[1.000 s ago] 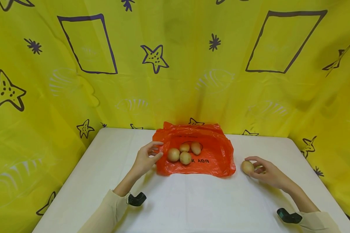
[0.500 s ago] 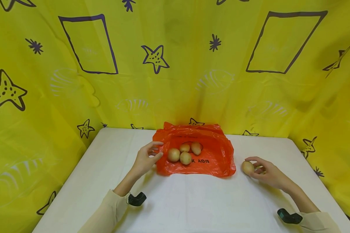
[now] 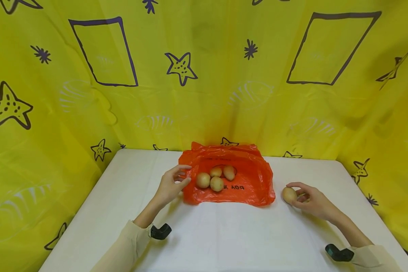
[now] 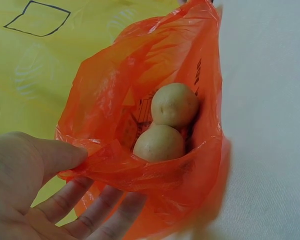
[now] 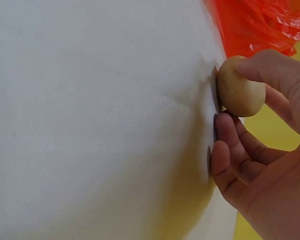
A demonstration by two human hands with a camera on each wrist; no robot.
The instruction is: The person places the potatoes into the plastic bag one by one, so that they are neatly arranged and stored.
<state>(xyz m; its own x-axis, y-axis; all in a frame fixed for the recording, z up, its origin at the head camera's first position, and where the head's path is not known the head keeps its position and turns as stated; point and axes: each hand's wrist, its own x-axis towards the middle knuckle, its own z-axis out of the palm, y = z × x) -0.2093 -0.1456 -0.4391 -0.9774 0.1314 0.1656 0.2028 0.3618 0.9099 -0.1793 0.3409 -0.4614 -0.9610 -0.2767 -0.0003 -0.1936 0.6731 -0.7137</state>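
An orange-red plastic bag point(image 3: 251, 194) lies on the table with its mouth facing me, and several potatoes point(image 3: 217, 184) sit inside it. My left hand point(image 3: 170, 187) is at the bag's left edge. In the left wrist view its thumb and fingers point(image 4: 65, 197) pinch the rim of the bag, while two potatoes point(image 4: 174, 105) show within. To the right of the bag, my right hand point(image 3: 314, 202) holds one more potato point(image 3: 289, 195) between thumb and fingers. The right wrist view has this potato point(image 5: 240, 90) close over the white cloth, with the lower fingertips right at the cloth.
A white-covered table point(image 3: 217, 234) carries everything. Behind it and along both sides hangs a yellow curtain point(image 3: 217, 102) printed with stars and shells. Each wrist wears a dark camera mount point(image 3: 161, 231). Printed lettering shows on the bag's inside.
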